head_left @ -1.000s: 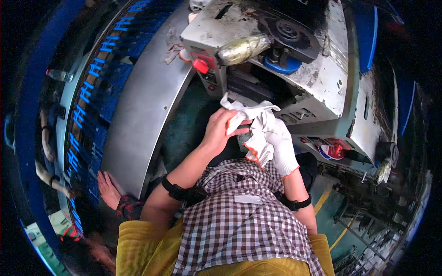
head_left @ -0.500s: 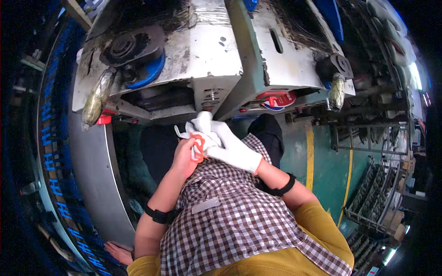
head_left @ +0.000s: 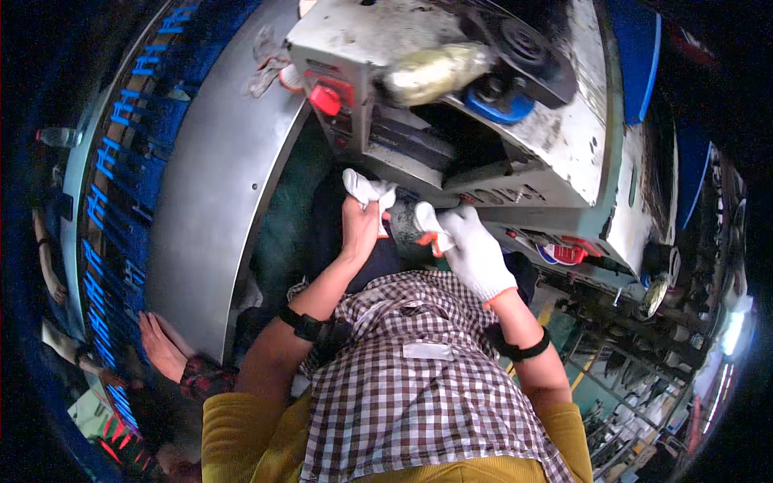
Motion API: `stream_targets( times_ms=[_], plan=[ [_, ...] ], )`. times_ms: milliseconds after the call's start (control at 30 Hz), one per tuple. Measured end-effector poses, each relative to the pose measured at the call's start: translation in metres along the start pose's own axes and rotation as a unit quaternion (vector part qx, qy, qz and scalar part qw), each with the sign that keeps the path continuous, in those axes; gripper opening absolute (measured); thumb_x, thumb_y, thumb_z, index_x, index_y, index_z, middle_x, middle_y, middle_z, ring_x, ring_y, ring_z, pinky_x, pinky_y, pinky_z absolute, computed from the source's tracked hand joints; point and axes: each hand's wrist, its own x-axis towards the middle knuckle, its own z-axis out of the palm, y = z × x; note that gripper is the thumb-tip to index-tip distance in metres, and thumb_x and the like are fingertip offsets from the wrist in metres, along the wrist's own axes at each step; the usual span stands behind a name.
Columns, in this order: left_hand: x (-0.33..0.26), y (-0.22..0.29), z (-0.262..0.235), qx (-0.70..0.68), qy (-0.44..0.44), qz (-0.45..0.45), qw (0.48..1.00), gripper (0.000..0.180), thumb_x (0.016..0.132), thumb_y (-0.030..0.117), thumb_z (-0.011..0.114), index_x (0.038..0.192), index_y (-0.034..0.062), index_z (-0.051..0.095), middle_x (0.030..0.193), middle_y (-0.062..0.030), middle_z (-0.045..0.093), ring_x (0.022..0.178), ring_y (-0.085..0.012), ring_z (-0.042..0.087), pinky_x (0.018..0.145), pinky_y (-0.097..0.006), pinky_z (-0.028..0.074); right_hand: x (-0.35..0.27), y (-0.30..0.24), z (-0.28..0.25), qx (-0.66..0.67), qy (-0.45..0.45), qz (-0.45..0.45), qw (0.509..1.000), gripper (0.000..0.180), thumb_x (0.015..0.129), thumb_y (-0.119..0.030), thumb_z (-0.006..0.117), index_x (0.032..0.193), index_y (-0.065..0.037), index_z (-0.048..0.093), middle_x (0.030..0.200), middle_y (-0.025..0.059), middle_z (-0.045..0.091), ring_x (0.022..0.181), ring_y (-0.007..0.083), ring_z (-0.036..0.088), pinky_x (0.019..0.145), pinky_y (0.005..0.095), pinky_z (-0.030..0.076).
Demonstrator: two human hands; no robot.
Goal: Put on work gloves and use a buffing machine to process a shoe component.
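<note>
My left hand [head_left: 360,229] is bare and grips one end of a white glove [head_left: 366,191] in front of my chest. My right hand [head_left: 475,256] wears a white glove with an orange cuff and pinches the other, orange-trimmed end [head_left: 435,235] of the held glove. A grey patch shows between the two hands; I cannot tell what it is. Both hands are just below the front of a grey-white machine housing [head_left: 378,32]. A black band sits on each forearm, above my checked apron [head_left: 419,394].
The machine carries a red knob [head_left: 326,98], a blue disc [head_left: 499,109] and a yellowish wrapped cylinder [head_left: 435,71]. A curved grey metal panel [head_left: 209,185] runs down the left, with blue rows [head_left: 113,177] beyond. Another person's hand [head_left: 161,346] rests at the lower left.
The view has swung, so the machine now sits up and to the right. My hands, pressed together half a second ago, have drawn apart with the white glove held between them.
</note>
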Motion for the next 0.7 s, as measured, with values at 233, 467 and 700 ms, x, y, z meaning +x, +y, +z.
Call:
stream_targets(
  times_ms=[233, 467, 700],
  plan=[
    [0.028, -0.035, -0.031, 0.079, 0.073, 0.038, 0.993, 0.043, 0.094, 0.004, 0.059, 0.137, 0.0020, 0.053, 0.084, -0.0175, 0.072, 0.060, -0.0265, 0.072, 0.050, -0.039, 0.056, 0.160, -0.002, 0.030, -0.154, -0.010, 0.095, 0.984, 0.046, 0.081, -0.029, 0.079, 0.115, -0.006, 0.059, 0.098, 0.0206, 0.071, 0.096, 0.0421, 0.069, 0.082, 0.0518, 0.054],
    [0.026, -0.038, -0.037, 0.052, 0.066, 0.057, 0.995, 0.045, 0.093, 0.002, 0.062, 0.138, 0.0038, 0.053, 0.086, -0.0184, 0.073, 0.057, -0.0270, 0.071, 0.052, -0.041, 0.057, 0.241, 0.054, 0.020, -0.316, -0.081, 0.148, 0.934, 0.044, 0.083, -0.034, 0.076, 0.116, -0.006, 0.065, 0.105, 0.0223, 0.071, 0.100, 0.0414, 0.069, 0.087, 0.0497, 0.055],
    [0.027, -0.053, -0.041, 0.039, 0.073, 0.064, 0.994, 0.046, 0.087, 0.001, 0.062, 0.133, 0.0021, 0.056, 0.106, -0.0258, 0.072, 0.096, -0.0448, 0.071, 0.081, -0.053, 0.058, 0.209, 0.073, -0.006, -0.312, -0.100, 0.210, 0.921, 0.041, 0.085, -0.033, 0.073, 0.115, -0.006, 0.066, 0.108, 0.0223, 0.071, 0.103, 0.0403, 0.069, 0.089, 0.0487, 0.054]
  ],
)
